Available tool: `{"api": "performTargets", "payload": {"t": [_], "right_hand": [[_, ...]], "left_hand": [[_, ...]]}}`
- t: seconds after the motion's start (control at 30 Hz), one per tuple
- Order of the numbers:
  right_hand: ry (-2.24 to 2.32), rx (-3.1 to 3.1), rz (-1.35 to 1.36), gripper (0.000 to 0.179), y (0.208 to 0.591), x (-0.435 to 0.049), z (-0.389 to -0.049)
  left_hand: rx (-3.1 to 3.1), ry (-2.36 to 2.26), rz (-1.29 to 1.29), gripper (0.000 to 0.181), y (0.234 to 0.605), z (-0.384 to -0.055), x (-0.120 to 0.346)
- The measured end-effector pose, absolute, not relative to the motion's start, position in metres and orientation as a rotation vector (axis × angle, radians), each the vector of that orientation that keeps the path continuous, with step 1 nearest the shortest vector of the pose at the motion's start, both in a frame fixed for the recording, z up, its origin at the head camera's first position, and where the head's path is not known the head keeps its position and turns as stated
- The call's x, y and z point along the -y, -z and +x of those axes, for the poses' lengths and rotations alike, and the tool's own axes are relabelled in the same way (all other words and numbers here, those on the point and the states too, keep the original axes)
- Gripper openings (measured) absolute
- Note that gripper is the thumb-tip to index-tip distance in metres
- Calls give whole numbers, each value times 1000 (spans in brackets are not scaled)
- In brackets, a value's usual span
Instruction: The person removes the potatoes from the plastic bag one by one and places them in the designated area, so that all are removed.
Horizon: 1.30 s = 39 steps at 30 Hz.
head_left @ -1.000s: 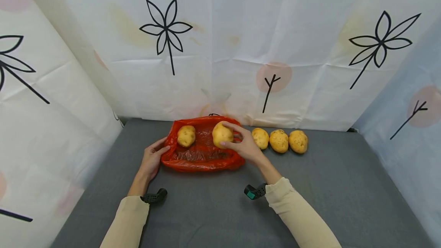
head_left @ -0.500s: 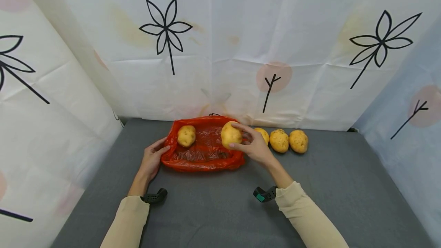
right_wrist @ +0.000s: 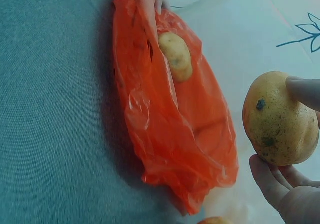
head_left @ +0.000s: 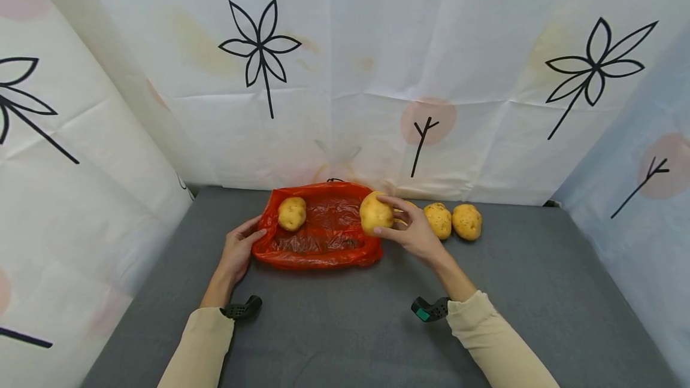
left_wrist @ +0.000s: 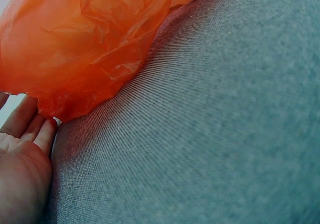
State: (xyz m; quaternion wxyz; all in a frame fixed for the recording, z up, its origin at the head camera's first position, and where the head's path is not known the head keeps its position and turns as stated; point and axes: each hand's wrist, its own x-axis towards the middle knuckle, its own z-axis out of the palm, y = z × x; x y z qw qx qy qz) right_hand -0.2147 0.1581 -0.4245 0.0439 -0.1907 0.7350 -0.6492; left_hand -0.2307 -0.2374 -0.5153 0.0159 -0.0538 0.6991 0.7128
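A red plastic bag [head_left: 323,260] lies with its mouth spread wide on the grey table. One potato [head_left: 291,214] rests inside, toward its left end. My left hand [head_left: 237,248] holds the bag's left rim, thumb over the edge and fingers outside; in the left wrist view the fingertips meet the thin orange-red plastic [left_wrist: 95,49]. Over the bag's right end, my right hand [head_left: 415,229] grips another potato [head_left: 375,214] between thumb and fingers. The right wrist view shows this held potato [right_wrist: 277,119] with dark spots, apart from the bag.
To the right of the bag, a potato [head_left: 438,220] and another potato [head_left: 466,222] sit in a row on the table [head_left: 345,334]; a third beside them is mostly behind my right hand. A patterned white cloth [head_left: 366,76] hangs behind the table.
My right hand has moved rightward with its potato, from over the bag's middle-right to its right edge. The left hand and the potato inside the bag have stayed put.
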Motion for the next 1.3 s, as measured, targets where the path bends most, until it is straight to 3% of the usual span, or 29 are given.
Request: {"api": "performTargets", "payload": {"t": [1.3], "right_hand": [[1914, -2452, -479, 65, 426, -236, -193]], "left_hand": [[-2166, -2218, -147, 50, 514, -231, 238]]}}
